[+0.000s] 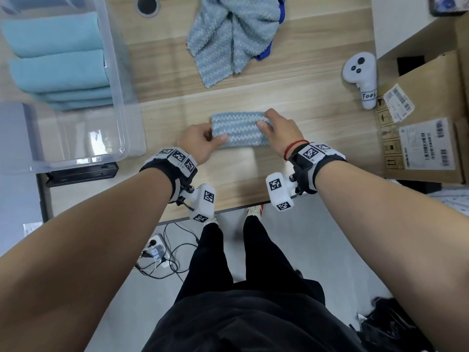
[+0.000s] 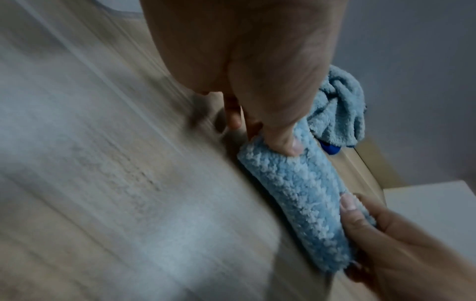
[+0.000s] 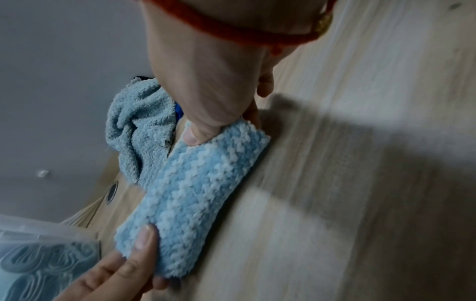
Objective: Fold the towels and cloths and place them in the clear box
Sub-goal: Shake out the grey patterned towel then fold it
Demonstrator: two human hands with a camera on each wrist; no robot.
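A small folded blue-and-white zigzag cloth lies on the wooden table, held at both ends. My left hand pinches its left end, thumb on top. My right hand pinches its right end the same way. Farther back a second, crumpled blue-and-white towel lies unfolded over something dark blue. The clear box stands at the left with several folded teal towels stacked inside.
A white hand controller lies at the right of the table. Cardboard boxes with labels crowd the right edge. A round cable hole sits at the back. Cables and a power strip lie on the floor below.
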